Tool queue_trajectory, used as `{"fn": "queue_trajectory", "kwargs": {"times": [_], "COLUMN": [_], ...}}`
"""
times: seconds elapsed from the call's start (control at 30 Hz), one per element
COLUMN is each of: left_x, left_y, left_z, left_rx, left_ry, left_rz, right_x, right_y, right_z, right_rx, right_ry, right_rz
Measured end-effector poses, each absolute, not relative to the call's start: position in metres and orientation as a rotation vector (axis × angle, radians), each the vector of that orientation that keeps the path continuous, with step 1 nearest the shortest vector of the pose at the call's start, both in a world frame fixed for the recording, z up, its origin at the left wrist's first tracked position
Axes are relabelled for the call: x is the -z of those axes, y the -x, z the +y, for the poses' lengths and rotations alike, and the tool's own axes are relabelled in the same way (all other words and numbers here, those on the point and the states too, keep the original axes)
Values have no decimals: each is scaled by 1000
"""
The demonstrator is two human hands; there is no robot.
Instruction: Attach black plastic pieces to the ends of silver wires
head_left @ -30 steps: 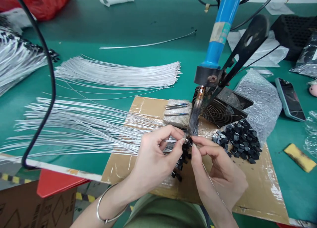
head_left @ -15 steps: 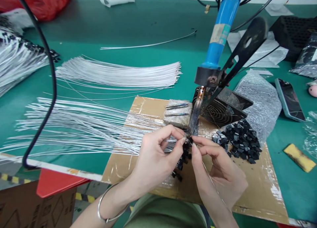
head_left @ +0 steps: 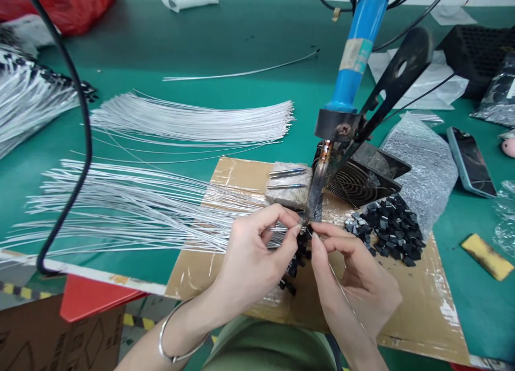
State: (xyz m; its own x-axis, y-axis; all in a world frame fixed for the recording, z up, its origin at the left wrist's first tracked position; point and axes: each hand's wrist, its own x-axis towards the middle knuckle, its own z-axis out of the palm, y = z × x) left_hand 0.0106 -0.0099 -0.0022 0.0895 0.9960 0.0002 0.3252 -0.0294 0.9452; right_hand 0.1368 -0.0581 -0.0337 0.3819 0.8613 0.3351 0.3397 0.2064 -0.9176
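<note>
A blue-handled soldering iron [head_left: 354, 65] is clamped in a stand, its tip pointing down between my hands. My left hand [head_left: 259, 247] is closed in a pinch just left of the tip; the small piece in its fingers is hidden. On the right, my right hand [head_left: 354, 274] pinches a thin silver solder wire [head_left: 340, 285], which curves across the palm towards the wrist. The solder's upper end is close under the tip. White wires [head_left: 161, 210] run beneath my left hand, and black connector ends [head_left: 292, 279] show below the fingers.
Cardboard [head_left: 418, 306] covers the work area. On it are a pile of small black parts [head_left: 394, 228], a fan [head_left: 358, 183] and a grey sponge block [head_left: 287, 196] bearing metal tips. Behind lies a white wire bundle [head_left: 193, 118]. A phone [head_left: 470, 161] and yellow sponge [head_left: 486, 256] are rightward.
Both hands keep almost the same place and grip at the iron's tip. The soldering iron's handle has shifted very slightly to the left in the view.
</note>
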Motion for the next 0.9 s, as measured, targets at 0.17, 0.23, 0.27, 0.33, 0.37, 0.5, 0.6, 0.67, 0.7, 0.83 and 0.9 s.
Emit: {"fn": "queue_trajectory", "kwargs": {"times": [0.17,0.23,0.27,0.33,0.37,0.5,0.6,0.67,0.7,0.83,0.9], "left_x": [1,0,0,0,0,1,2,4,4,6,7], "left_y": [-9,-9,-9,-9,-9,-9,-9,-8,-8,-9,-9], "left_z": [-10,-10,-10,-11,-11,-11,-11,-11,-11,-10,-10], "left_rx": [-1000,-1009,-1010,-1005,-1002,-1001,-1005,-1003,-1001,-972,-960], "left_ry": [-1499,-1494,-1493,-1499,-1503,-1522,-1536,-1532,-1528,-1524,-1536], "left_rz": [1356,1347,1347,1351,1353,1355,1361,1368,1369,1378,1382], "right_x": [34,34,34,34,34,33,34,34,35,37,37], "right_y": [-136,-135,-135,-135,-135,-134,-135,-136,-136,-137,-137], "right_z": [-58,-58,-58,-58,-58,-58,-59,-59,-59,-60,-62], "right_rx": [-514,-510,-513,-518,-521,-515,-516,-523,-526,-545,-582], "right_ry": [1352,1340,1339,1341,1345,1342,1341,1341,1342,1349,1361], "right_rz": [-1168,-1173,-1176,-1176,-1171,-1151,-1162,-1174,-1177,-1176,-1167]}}
